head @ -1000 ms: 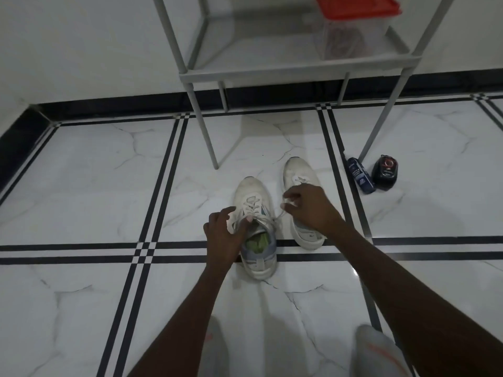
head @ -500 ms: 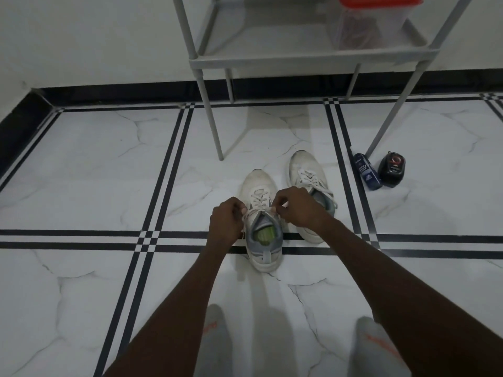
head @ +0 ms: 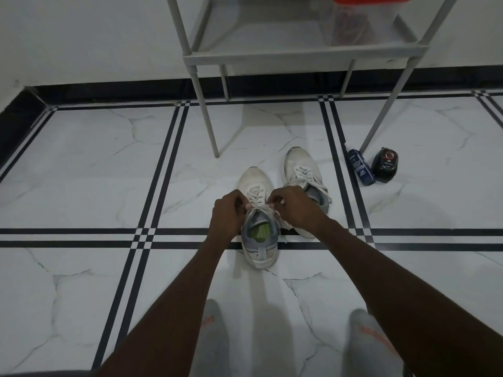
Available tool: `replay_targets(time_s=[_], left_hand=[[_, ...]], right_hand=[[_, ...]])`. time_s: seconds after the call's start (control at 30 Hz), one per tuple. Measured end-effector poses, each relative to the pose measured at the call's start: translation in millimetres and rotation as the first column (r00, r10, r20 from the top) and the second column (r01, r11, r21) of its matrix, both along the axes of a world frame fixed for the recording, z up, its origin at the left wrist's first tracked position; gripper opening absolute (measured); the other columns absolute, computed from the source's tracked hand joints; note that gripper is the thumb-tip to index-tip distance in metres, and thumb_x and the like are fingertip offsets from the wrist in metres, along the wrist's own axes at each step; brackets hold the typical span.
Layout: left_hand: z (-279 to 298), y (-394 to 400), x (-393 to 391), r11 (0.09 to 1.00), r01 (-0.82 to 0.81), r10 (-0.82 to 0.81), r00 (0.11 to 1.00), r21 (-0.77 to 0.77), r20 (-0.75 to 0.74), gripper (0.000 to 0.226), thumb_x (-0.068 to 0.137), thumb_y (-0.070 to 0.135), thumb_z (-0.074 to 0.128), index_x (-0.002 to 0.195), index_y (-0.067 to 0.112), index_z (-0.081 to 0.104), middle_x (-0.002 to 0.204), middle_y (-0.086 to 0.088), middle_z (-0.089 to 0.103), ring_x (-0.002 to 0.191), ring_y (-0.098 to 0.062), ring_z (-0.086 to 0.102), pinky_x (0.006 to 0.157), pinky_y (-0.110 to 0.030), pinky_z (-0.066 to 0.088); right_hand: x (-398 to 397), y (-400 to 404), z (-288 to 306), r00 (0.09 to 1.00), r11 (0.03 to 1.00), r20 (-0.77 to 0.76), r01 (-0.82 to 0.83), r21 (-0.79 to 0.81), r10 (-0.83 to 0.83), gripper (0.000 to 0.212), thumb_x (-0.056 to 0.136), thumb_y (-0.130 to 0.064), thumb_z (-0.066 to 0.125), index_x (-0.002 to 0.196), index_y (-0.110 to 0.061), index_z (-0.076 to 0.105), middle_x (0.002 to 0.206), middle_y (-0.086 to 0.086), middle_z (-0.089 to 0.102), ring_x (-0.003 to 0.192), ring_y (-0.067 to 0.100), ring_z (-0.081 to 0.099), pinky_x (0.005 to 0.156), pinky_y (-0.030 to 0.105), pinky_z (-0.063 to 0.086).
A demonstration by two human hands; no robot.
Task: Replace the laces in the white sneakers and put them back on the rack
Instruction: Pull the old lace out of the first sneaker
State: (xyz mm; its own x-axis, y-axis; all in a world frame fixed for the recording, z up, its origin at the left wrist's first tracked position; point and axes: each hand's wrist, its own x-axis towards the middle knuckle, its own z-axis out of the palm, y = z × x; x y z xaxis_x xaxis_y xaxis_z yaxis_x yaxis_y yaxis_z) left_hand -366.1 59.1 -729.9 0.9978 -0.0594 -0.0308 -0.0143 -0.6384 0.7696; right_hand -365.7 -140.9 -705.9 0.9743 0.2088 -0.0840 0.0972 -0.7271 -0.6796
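Observation:
Two white sneakers stand side by side on the marble floor, toes pointing away from me. The near left sneaker (head: 258, 240) has a grey collar and a green insole. My left hand (head: 227, 210) and my right hand (head: 294, 206) each pinch an end of its white lace (head: 265, 209) at the top eyelets. Behind my right hand stands the right sneaker (head: 300, 167), its laces lying loose over the tongue. The grey metal rack (head: 299, 57) rises just beyond the shoes.
A clear box with a red lid (head: 362, 17) sits on the rack's low shelf. A blue bottle (head: 360, 167) and a black container (head: 385, 164) lie by the rack's right front leg. My two grey socks (head: 373, 346) show at the bottom edge.
My right hand has moved from the right sneaker to the left one. My left hand has gone from the collar up to the lace. Both now pinch the lace ends at the top.

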Motion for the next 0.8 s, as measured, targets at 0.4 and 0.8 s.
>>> replay_targets(time_s=[0.4,0.8], left_hand=[[-4,0,-4,0.999,-0.032,0.031,0.998,-0.030,-0.047,0.006,0.096,0.008,0.061,0.090,0.008,0.063,0.080,-0.002,0.069,0.071,-0.015,0.062,0.059,-0.013,0.041],[-2,23,-4,0.995,-0.068,0.061,0.994,-0.075,-0.095,0.009,0.086,0.027,0.078,0.086,0.019,0.073,0.078,0.010,0.070,0.074,-0.002,0.064,0.066,-0.019,0.046]], right_hand=[[2,9,9,0.988,0.994,-0.111,0.101,-0.030,-0.104,0.027,0.087,0.002,0.049,0.079,-0.013,0.071,0.083,0.007,0.072,0.074,0.019,0.068,0.070,0.033,0.056],[-6,4,22,0.847,0.992,-0.530,-0.040,-0.120,-0.030,0.020,0.091,-0.013,0.062,0.095,0.004,0.071,0.090,0.013,0.075,0.080,0.027,0.072,0.075,0.037,0.061]])
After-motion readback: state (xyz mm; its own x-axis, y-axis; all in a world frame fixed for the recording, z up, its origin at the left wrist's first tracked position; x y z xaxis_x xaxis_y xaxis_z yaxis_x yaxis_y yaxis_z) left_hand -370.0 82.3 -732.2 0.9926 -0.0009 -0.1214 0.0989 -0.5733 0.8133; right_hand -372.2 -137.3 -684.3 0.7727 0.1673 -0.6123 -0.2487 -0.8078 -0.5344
